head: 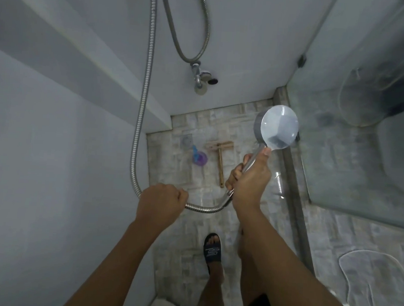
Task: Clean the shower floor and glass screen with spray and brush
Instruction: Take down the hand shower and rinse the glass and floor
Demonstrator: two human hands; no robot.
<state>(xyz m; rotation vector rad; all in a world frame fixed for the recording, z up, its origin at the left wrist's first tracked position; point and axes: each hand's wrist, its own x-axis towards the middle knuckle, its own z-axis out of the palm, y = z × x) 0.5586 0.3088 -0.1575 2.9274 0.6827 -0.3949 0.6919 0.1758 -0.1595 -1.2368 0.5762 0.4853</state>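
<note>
The right hand grips the shower head by its handle (thumb near the disc); the left hand clutches the metal hose.

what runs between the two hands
A stretch of metal hose, sagging from the left hand to the shower head held by the right hand; head view.

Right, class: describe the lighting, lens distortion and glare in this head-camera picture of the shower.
Head view: dim, bluish light, no hard shadows; the wide-angle lens bows the edges of the wall; the shower head has a glossy back that mirrors the room; the glass screen is hazy, blurring whatever stands behind it.
</note>
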